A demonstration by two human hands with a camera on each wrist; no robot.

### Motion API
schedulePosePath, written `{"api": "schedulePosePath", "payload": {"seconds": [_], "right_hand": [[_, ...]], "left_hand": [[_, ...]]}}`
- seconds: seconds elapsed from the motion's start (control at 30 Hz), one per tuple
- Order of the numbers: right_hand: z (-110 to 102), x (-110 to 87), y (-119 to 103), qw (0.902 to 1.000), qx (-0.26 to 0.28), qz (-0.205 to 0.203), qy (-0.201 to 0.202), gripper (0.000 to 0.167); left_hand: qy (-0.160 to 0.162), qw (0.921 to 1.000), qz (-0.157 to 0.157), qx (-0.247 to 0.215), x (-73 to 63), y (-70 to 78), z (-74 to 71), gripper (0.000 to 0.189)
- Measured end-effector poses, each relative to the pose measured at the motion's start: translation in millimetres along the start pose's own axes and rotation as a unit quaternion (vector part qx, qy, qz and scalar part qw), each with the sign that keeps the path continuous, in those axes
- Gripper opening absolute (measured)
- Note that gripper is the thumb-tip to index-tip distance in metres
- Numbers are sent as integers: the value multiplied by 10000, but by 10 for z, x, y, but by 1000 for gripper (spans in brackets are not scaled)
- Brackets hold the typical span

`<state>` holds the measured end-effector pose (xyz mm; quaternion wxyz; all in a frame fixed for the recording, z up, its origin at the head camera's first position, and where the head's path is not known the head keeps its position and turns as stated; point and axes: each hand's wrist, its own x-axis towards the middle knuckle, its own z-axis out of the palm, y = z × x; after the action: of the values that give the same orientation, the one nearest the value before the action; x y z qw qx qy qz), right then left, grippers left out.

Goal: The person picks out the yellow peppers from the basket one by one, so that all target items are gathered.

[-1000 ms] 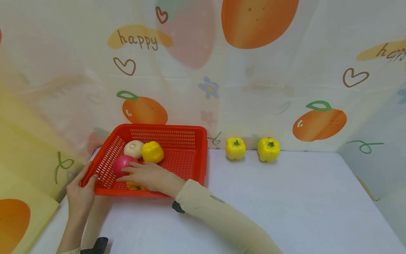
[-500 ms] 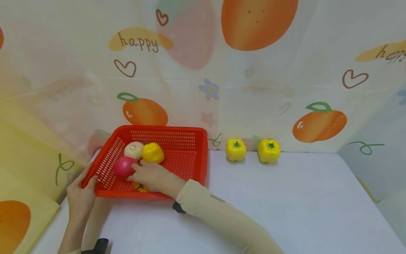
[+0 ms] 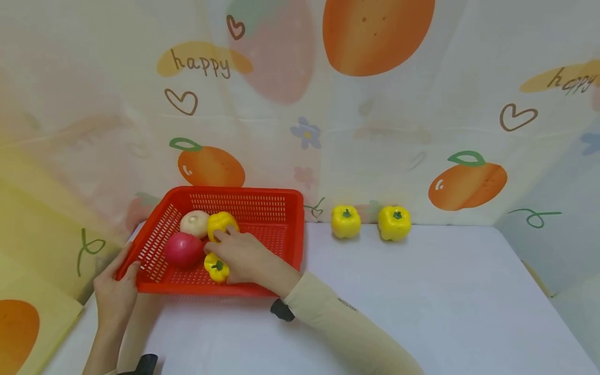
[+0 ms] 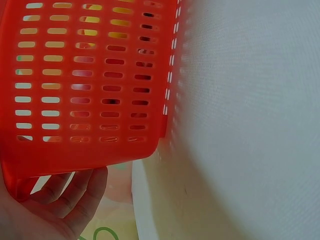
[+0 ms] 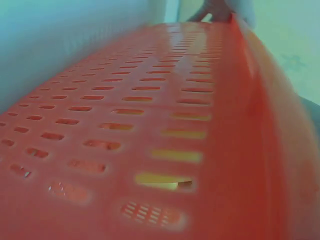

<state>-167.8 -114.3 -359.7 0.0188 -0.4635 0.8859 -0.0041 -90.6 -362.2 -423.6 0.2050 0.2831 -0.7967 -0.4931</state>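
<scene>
My left hand [image 3: 114, 294] grips the left rim of a red plastic basket [image 3: 302, 234]; in the left wrist view its fingers [image 4: 87, 200] curl under that rim. Inside the basket, my right hand [image 3: 244, 255] holds a small yellow bell pepper [image 3: 217, 268] near the front wall, green stem toward me. Its fingertips overlap a second yellow bell pepper [image 3: 221, 223] behind. To the left lie a pinkish-red round vegetable [image 3: 183, 250] and a whitish round one [image 3: 194, 223]. The right wrist view shows mostly the basket's slotted wall [image 5: 125, 110], hiding the right fingers.
Two more yellow bell peppers, one [image 3: 346, 222] nearer the basket and one [image 3: 395, 223] farther right, stand at the back of the white table [image 3: 412, 291]. A fruit-printed cloth [image 3: 375, 125] hangs right behind the table.
My right hand has drawn back to the right from the pinkish-red vegetable, and the front pepper has shifted right with it, showing more. The left hand keeps its grip on the rim.
</scene>
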Motion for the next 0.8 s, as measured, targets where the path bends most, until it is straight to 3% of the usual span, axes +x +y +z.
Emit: {"api": "schedulePosePath", "payload": {"seconds": [0.43, 0.8], "right_hand": [[-74, -282, 210, 9952, 620, 550, 514, 75], [-12, -460, 451, 9891, 957, 497, 1000, 67]], "left_hand": [[-13, 10000, -55, -41, -8, 12, -5, 45], [63, 10000, 48, -27, -12, 13, -1, 45]]}}
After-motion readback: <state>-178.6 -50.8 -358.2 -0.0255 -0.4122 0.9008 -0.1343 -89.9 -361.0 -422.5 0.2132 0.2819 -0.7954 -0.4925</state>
